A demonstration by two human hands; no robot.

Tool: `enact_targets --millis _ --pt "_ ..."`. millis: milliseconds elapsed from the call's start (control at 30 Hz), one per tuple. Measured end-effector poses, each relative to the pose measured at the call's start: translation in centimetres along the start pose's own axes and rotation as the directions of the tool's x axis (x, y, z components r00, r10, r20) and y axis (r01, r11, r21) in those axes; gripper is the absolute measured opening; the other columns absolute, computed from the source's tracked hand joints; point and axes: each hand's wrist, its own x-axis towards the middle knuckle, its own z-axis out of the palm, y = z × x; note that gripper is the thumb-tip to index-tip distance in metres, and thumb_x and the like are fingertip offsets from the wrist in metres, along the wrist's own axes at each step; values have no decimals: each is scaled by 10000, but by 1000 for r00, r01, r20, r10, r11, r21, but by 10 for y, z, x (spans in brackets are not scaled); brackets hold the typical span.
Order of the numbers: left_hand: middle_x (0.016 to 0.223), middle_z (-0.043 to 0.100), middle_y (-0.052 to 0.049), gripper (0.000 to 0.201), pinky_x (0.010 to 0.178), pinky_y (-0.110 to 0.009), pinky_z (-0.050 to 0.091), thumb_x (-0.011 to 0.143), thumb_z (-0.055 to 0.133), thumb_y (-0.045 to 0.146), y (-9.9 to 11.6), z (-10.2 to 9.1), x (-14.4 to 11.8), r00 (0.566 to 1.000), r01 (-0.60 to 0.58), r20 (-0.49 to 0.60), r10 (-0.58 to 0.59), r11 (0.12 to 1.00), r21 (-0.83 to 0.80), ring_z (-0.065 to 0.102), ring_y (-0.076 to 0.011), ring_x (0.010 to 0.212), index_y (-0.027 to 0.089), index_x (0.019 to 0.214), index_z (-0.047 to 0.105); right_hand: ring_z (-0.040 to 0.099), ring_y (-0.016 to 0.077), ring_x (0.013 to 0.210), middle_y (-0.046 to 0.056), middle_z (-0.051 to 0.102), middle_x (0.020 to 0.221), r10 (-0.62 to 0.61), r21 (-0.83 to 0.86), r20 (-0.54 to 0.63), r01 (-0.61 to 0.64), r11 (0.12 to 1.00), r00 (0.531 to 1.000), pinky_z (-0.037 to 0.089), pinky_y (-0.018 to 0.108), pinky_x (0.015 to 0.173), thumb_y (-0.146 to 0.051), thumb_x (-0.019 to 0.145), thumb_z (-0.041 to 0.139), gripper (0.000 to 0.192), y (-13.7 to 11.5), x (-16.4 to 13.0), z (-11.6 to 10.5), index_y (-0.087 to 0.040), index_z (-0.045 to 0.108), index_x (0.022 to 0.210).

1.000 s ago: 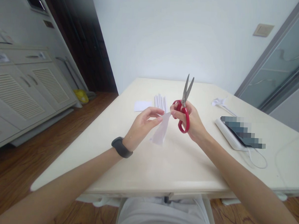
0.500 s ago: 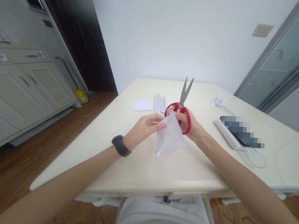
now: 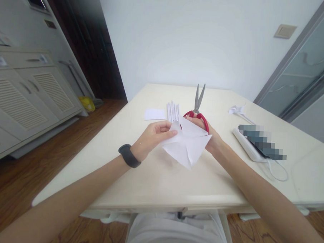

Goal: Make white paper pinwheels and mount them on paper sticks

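Cream bench [image 3: 154, 178] against a white wall, wood floor and louvred cabinets to the left. Left hand [image 3: 152, 137], dark wristband, fingers pinched on a folded white paper [image 3: 189, 147] held just above the bench. Right hand [image 3: 213, 140], mostly hidden behind the paper, fingers closed through the red handles of scissors [image 3: 197, 108], blades slightly apart, pointing up. Paper strips [image 3: 173, 111] and small white sheet [image 3: 154, 114] lie behind; white device [image 3: 248, 146] to the right.
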Motion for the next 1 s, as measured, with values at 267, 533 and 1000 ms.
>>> enact_targets --millis 267,533,1000 --pt "883 676 -60 206 630 -276 474 751 619 357 -3 -8 3 988 -44 -149 35 998 -55 620 -181 727 178 853 612 379 95 537 -30 406 619 -77 -8 -40 76 997 996 292 258 513 -337 735 601 263 -10 4 -15 -191 442 585" --pt "862 671 -44 173 626 -277 479 750 619 334 -2 -12 5 969 -90 -237 73 994 -63 619 -177 719 186 838 599 395 94 557 -27 434 636 -48 -46 -79 45 998 996 320 258 524 -332 707 633 233 -9 4 -20 -190 456 653" --pt "921 667 -48 221 699 -262 466 757 614 283 1 -5 3 985 -1 -170 -38 974 -226 625 -175 794 151 935 611 469 80 657 -21 570 842 -317 -175 -153 290 941 936 348 229 573 -204 683 648 221 -10 3 -15 -202 465 807"
